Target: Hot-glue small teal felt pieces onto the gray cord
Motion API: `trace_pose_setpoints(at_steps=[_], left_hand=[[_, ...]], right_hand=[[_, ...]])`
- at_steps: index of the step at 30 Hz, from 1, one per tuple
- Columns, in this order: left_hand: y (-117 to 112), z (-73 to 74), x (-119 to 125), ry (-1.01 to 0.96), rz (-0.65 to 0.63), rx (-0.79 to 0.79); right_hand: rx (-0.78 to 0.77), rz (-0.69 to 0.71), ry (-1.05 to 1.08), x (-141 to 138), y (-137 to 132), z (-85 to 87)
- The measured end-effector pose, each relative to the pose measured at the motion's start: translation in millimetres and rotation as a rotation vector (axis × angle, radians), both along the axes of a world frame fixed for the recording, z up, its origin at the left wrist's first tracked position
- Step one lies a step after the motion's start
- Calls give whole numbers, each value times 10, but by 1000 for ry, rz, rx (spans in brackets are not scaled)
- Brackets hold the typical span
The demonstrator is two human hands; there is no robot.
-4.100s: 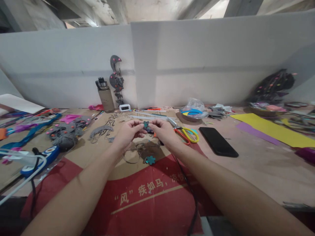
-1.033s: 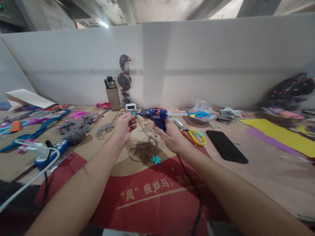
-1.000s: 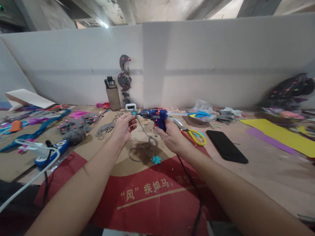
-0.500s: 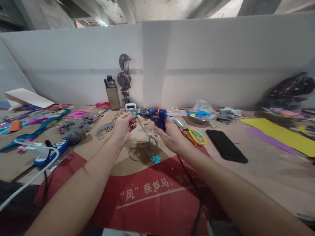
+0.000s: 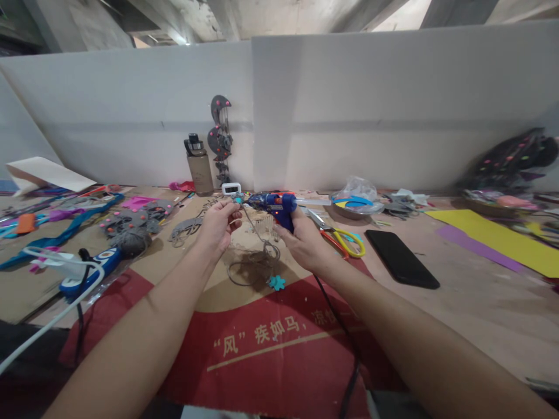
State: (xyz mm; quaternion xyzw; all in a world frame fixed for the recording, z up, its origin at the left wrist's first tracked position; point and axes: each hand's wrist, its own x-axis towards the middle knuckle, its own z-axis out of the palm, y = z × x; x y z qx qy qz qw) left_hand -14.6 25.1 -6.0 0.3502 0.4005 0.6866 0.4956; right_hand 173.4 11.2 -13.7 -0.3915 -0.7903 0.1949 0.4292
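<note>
My right hand (image 5: 297,234) is wrapped round the handle of a blue hot glue gun (image 5: 275,203), its nozzle pointing left and a clear glue stick (image 5: 314,202) jutting from its back. Just left of the nozzle, my left hand (image 5: 223,224) pinches a small teal piece (image 5: 238,199) with grey yarn at it. The nozzle tip is very near that piece; whether they touch I cannot tell. Grey yarn (image 5: 244,284) hangs down and loops over the cardboard below, close to a teal felt flower (image 5: 276,283).
Yellow-handled scissors (image 5: 349,242) and a black phone (image 5: 402,259) lie to the right. At the back stand a water bottle (image 5: 200,171) and a small white timer (image 5: 231,189). A blue power strip (image 5: 94,270) and a grey yarn ball (image 5: 132,240) are at left. The gun's cord (image 5: 345,340) runs toward me.
</note>
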Motion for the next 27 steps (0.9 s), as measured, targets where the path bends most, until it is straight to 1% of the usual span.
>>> trace_pose_setpoints(at_steps=[8, 14, 16, 19, 21, 22, 25, 26, 27], left_hand=[[-16, 16, 23, 34, 30, 9], [-25, -4, 46, 199, 152, 112], [-18, -8, 34, 182, 150, 106], [0, -2, -2, 74, 105, 49], [17, 3, -29, -15, 75, 3], [26, 4, -41, -56, 63, -22], [47, -2, -55, -122, 22, -90], [50, -5, -52, -121, 4, -99], [49, -9, -44, -109, -16, -98]], right_hand=[[16, -19, -30, 7, -8, 16], [90, -82, -167, 17, -44, 19], [98, -87, -177, 18, -51, 22], [66, -91, -125, 19, -43, 33], [1, -69, -25, 22, -10, 31], [-60, -41, 45, 25, 19, 22], [-314, 62, 234, 52, 157, -49], [-382, 67, 247, 64, 213, -85], [-429, 39, 219, 77, 269, -124]])
